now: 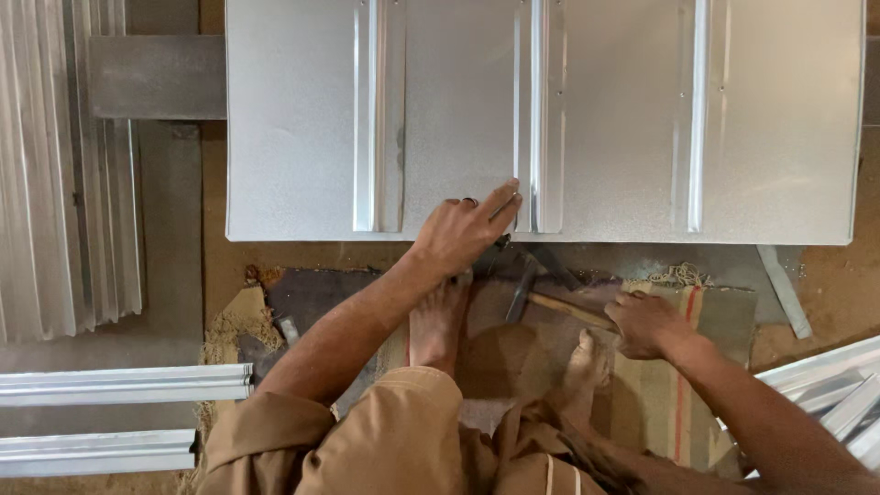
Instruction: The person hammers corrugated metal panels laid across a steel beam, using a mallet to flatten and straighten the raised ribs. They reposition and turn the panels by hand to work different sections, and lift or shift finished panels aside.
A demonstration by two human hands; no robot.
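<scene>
The hammer (541,291) handle's end is hidden inside the right hand (646,323). The galvanized sheet (458,119) runs past the top edge. What the left hand (463,234) pinches is too small to tell.

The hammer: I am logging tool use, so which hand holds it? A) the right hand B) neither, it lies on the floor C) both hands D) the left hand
A: the right hand grips the wooden handle of the hammer, while the left hand rests on the metal sheet.
</scene>
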